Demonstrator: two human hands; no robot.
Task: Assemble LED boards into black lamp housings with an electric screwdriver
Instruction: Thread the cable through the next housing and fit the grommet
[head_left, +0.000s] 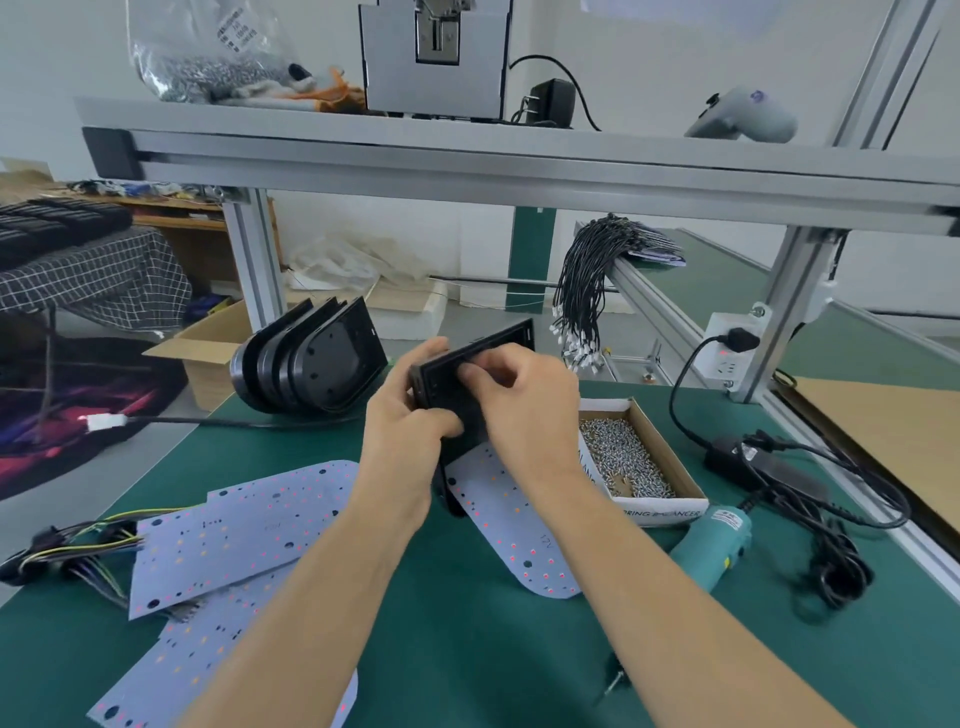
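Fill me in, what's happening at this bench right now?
A person is holding one black lamp housing up over the green mat with both hands: the left hand grips its lower edge and the right hand curls over its face. An LED board sits under the housing, reaching toward the camera. The teal electric screwdriver lies untouched beside the box of screws. More LED boards lie to the left, and a stack of housings waits behind.

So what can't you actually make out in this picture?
- Head view: most of the held black housing, covered by both hands, left, right.
- Top of the white LED board, behind the wrists.
- Screwdriver tip, hidden by the right forearm.
- Screw box lettering, partly covered.
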